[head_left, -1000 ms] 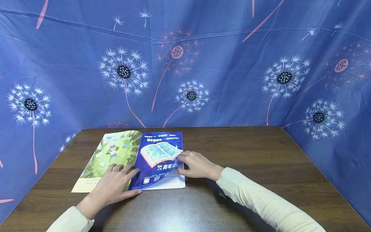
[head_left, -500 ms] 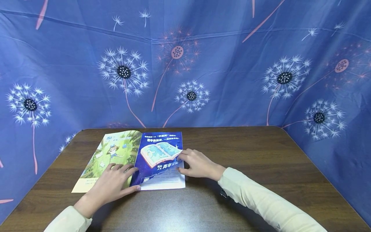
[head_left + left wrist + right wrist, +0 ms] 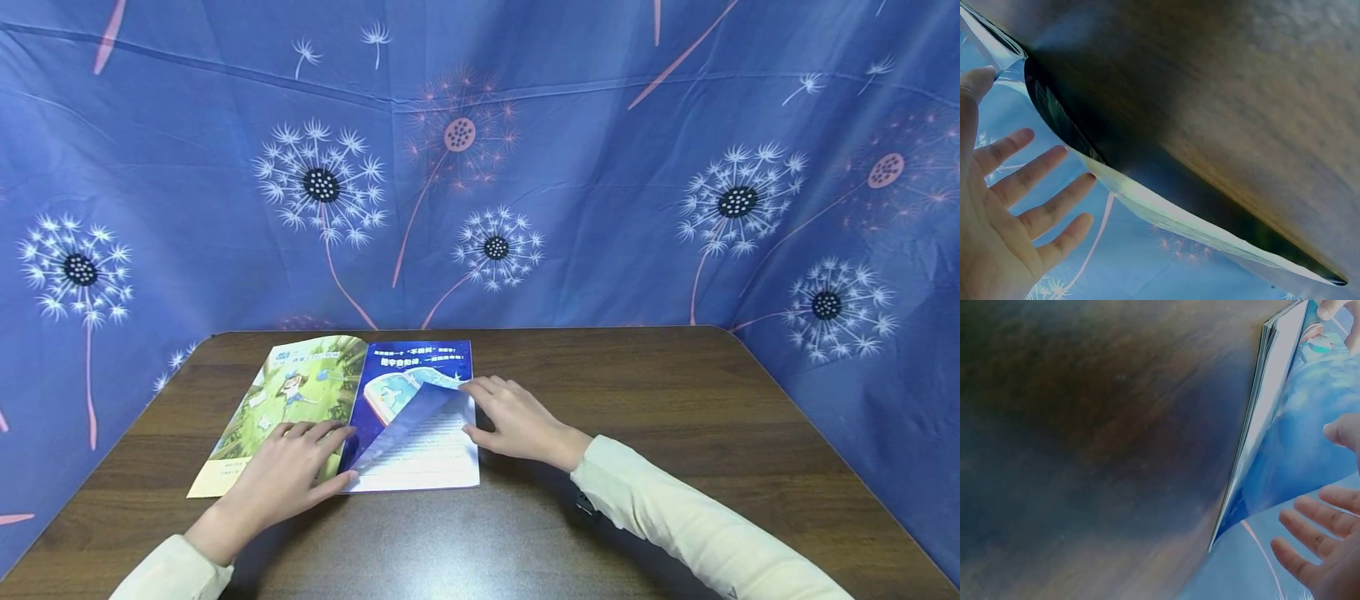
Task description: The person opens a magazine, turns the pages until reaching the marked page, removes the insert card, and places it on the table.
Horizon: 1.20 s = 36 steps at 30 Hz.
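An open magazine (image 3: 247, 425) lies on the table in the head view. Its left page is green with a cartoon figure. The right-hand blue page (image 3: 405, 358) curls upward from its lower corner, baring a white printed page (image 3: 431, 458) beneath. My left hand (image 3: 281, 471) rests over the lower left page beside the spine, fingers spread. At the magazine's right edge, my right hand (image 3: 517, 421) touches the curled blue page with its fingertips, thumb held apart. The right wrist view shows these fingers (image 3: 1310, 528) fairly straight next to the blue page.
The brown wooden table (image 3: 637, 400) extends to the right of and in front of the magazine. Behind it hangs a blue cloth (image 3: 570, 167) with dandelion prints. A small dark object (image 3: 587, 504) shows beneath the right sleeve (image 3: 675, 517).
The blue page's lower corner has curled up and back, showing more of the white page. My right hand has shifted slightly right, my left hand slightly left.
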Tool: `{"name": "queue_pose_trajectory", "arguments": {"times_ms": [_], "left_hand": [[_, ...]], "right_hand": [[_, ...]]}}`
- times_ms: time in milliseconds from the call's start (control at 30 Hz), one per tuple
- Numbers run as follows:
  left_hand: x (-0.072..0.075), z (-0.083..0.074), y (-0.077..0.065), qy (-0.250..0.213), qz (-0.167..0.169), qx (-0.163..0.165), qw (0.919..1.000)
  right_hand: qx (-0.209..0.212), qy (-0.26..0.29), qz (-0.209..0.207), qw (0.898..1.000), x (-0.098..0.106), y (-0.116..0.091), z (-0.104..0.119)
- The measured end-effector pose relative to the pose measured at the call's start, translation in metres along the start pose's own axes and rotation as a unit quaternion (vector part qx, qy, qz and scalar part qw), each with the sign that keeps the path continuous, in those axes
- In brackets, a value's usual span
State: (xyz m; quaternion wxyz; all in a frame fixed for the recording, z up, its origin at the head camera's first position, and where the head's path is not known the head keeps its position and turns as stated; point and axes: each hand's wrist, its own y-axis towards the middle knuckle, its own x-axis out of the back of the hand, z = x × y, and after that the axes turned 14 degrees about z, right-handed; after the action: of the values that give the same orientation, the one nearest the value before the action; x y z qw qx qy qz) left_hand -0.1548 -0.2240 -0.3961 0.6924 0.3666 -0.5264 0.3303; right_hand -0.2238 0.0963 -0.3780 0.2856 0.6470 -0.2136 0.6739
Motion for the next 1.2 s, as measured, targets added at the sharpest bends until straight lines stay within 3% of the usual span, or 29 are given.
{"name": "queue_pose_trajectory", "arguments": {"times_ms": [200, 500, 833, 1200], "left_hand": [[0.0, 0.002, -0.001, 0.006, -0.015, -0.006, 0.9999], [0.002, 0.003, -0.001, 0.011, -0.038, -0.006, 0.9992], [0.004, 0.005, -0.003, 0.019, -0.069, 0.003, 0.9974], [0.003, 0.006, 0.0, 0.027, -0.105, 0.008, 0.9941]], "right_hand": [[0.005, 0.007, 0.004, 1.0, -0.001, -0.002, 0.001], [0.005, 0.006, 0.072, 0.997, -0.006, -0.005, 0.005], [0.023, -0.001, 0.121, 0.992, -0.011, -0.009, 0.011], [0.039, -0.02, 0.132, 0.99, -0.015, -0.011, 0.015]]}}
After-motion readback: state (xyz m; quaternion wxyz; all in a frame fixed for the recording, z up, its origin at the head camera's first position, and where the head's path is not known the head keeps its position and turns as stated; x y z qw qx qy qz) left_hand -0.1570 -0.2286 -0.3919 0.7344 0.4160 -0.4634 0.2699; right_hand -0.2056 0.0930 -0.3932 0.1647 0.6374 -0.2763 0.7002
